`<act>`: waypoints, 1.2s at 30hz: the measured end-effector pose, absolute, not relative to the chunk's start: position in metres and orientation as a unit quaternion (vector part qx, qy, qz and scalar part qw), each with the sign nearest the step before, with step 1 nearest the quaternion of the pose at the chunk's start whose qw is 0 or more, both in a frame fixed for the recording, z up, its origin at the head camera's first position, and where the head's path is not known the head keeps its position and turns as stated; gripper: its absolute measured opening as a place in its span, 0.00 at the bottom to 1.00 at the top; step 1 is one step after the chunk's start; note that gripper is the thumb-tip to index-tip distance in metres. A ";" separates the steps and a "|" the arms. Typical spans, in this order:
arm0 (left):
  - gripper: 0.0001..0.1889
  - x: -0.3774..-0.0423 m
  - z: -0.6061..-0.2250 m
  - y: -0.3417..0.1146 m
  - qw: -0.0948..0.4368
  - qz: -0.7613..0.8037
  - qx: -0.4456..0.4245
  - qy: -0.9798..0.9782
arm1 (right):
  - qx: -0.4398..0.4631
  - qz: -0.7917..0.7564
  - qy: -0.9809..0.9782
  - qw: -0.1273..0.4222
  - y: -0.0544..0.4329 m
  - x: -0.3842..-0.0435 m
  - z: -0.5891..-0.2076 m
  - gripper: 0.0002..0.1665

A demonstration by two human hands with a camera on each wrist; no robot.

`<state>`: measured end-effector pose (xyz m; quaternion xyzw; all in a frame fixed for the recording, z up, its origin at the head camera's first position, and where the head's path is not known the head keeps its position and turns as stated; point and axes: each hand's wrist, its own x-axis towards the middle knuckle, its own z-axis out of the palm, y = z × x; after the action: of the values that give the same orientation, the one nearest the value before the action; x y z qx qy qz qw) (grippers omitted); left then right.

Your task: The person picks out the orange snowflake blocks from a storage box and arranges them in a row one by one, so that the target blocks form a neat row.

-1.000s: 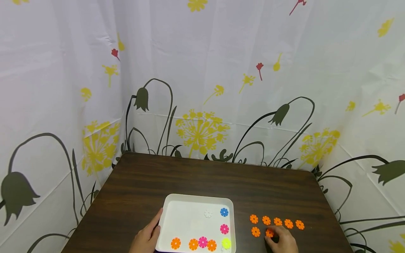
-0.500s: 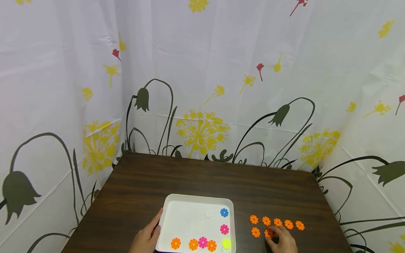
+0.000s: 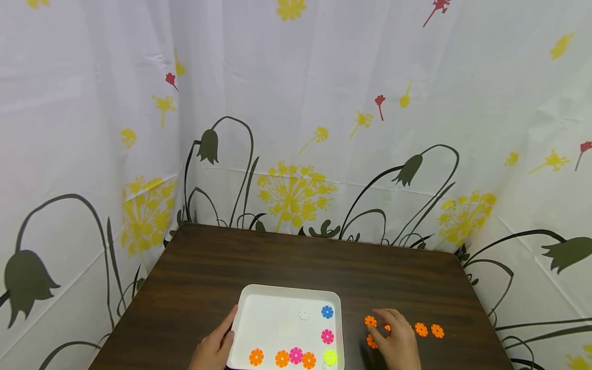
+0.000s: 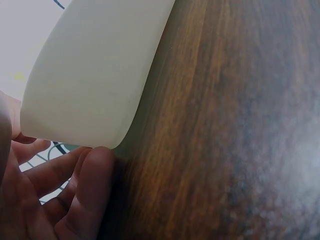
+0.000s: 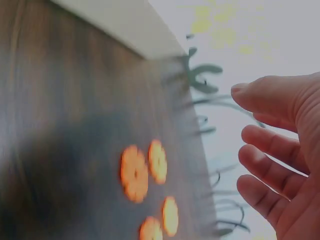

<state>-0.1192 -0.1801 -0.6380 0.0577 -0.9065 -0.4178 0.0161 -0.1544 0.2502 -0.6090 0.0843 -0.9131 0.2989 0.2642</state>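
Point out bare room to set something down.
Bare: the dark wooden table between the white rectangular tray and floral white curtain; the tray's far-left interior. Crowded: the tray's near and right sides; around the right hand, among notched orange discs.

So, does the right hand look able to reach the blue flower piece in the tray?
Probably yes: the right hand appears empty, nothing covers the blue flower piece, and the hand would seem only to need to pass over the right side of the white tray.
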 end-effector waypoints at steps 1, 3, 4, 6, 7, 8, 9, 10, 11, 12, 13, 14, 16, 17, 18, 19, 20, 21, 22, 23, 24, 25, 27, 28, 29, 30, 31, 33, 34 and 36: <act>0.30 -0.119 -0.638 -0.180 0.016 -0.419 0.058 -0.906 | 0.086 0.304 -0.911 0.265 0.245 -0.156 -0.608 0.27; 0.30 -0.119 -0.637 -0.180 0.014 -0.419 0.059 -0.906 | 0.094 0.316 -0.907 0.261 0.235 -0.158 -0.606 0.26; 0.30 -0.119 -0.636 -0.180 0.015 -0.419 0.057 -0.906 | 0.099 0.323 -0.905 0.258 0.230 -0.159 -0.606 0.26; 0.30 -0.119 -0.635 -0.180 0.015 -0.420 0.057 -0.906 | 0.111 0.339 -0.901 0.247 0.218 -0.161 -0.605 0.26; 0.30 -0.119 -0.635 -0.180 0.015 -0.419 0.057 -0.906 | 0.121 0.344 -0.899 0.244 0.212 -0.162 -0.605 0.26; 0.30 -0.119 -0.635 -0.180 0.015 -0.419 0.057 -0.906 | 0.131 0.351 -0.896 0.237 0.206 -0.163 -0.605 0.26; 0.30 -0.119 -0.635 -0.180 0.015 -0.418 0.057 -0.906 | 0.140 0.358 -0.894 0.230 0.200 -0.164 -0.604 0.26; 0.30 -0.119 -0.635 -0.180 0.014 -0.419 0.056 -0.906 | 0.147 0.364 -0.893 0.219 0.194 -0.165 -0.602 0.26; 0.30 -0.119 -0.635 -0.180 0.012 -0.419 0.057 -0.906 | 0.151 0.371 -0.893 0.207 0.188 -0.166 -0.599 0.26; 0.30 -0.119 -0.636 -0.180 0.011 -0.419 0.059 -0.906 | 0.155 0.375 -0.893 0.196 0.183 -0.168 -0.597 0.25; 0.30 -0.119 -0.636 -0.181 0.009 -0.419 0.057 -0.906 | 0.158 0.378 -0.893 0.186 0.177 -0.169 -0.594 0.25; 0.30 -0.119 -0.636 -0.181 0.009 -0.419 0.056 -0.906 | 0.164 0.383 -0.891 0.178 0.172 -0.171 -0.590 0.25; 0.30 -0.119 -0.636 -0.181 0.010 -0.419 0.054 -0.906 | 0.176 0.386 -0.890 0.167 0.161 -0.176 -0.584 0.24; 0.30 -0.119 -0.636 -0.181 0.012 -0.419 0.053 -0.907 | 0.182 0.387 -0.889 0.162 0.156 -0.179 -0.580 0.24; 0.30 -0.119 -0.636 -0.181 0.013 -0.419 0.053 -0.907 | 0.191 0.384 -0.889 0.160 0.151 -0.181 -0.578 0.23; 0.30 -0.119 -0.637 -0.181 0.014 -0.418 0.052 -0.907 | 0.200 0.384 -0.887 0.158 0.147 -0.184 -0.575 0.23; 0.30 -0.119 -0.638 -0.181 0.016 -0.419 0.051 -0.906 | 0.212 0.383 -0.885 0.157 0.142 -0.187 -0.572 0.23; 0.30 -0.118 -0.638 -0.181 0.017 -0.421 0.051 -0.905 | 0.223 0.377 -0.885 0.155 0.138 -0.190 -0.570 0.23; 0.30 -0.118 -0.639 -0.181 0.019 -0.422 0.050 -0.905 | 0.236 0.376 -0.883 0.154 0.133 -0.192 -0.568 0.23; 0.30 -0.118 -0.639 -0.181 0.020 -0.422 0.050 -0.905 | 0.249 0.377 -0.879 0.152 0.129 -0.194 -0.567 0.23; 0.30 -0.119 -0.640 -0.181 0.021 -0.423 0.049 -0.905 | 0.261 0.379 -0.875 0.150 0.125 -0.196 -0.566 0.22; 0.30 -0.119 -0.640 -0.181 0.022 -0.422 0.048 -0.905 | 0.271 0.382 -0.871 0.148 0.121 -0.197 -0.565 0.22; 0.30 -0.119 -0.641 -0.181 0.025 -0.419 0.048 -0.906 | 0.285 0.391 -0.864 0.138 0.113 -0.198 -0.565 0.22; 0.30 -0.119 -0.642 -0.181 0.028 -0.417 0.048 -0.907 | 0.289 0.400 -0.860 0.132 0.110 -0.199 -0.564 0.22; 0.30 -0.119 -0.642 -0.181 0.029 -0.416 0.048 -0.908 | 0.291 0.406 -0.857 0.128 0.107 -0.199 -0.564 0.22; 0.30 -0.119 -0.642 -0.181 0.029 -0.415 0.048 -0.908 | 0.292 0.410 -0.855 0.124 0.104 -0.198 -0.564 0.22; 0.30 -0.119 -0.642 -0.181 0.029 -0.414 0.049 -0.909 | 0.293 0.413 -0.854 0.120 0.101 -0.198 -0.564 0.21; 0.30 -0.119 -0.642 -0.181 0.027 -0.415 0.050 -0.908 | 0.292 0.415 -0.854 0.112 0.097 -0.198 -0.564 0.21; 0.30 -0.119 -0.642 -0.181 0.026 -0.415 0.051 -0.908 | 0.291 0.414 -0.856 0.110 0.096 -0.198 -0.565 0.21; 0.30 -0.118 -0.641 -0.181 0.023 -0.416 0.052 -0.908 | 0.289 0.411 -0.858 0.104 0.093 -0.198 -0.566 0.21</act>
<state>-0.1178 -0.1814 -0.6414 0.0519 -0.9076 -0.4161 0.0231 -0.1976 0.0930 -0.5656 0.2886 -0.8583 0.4112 0.1043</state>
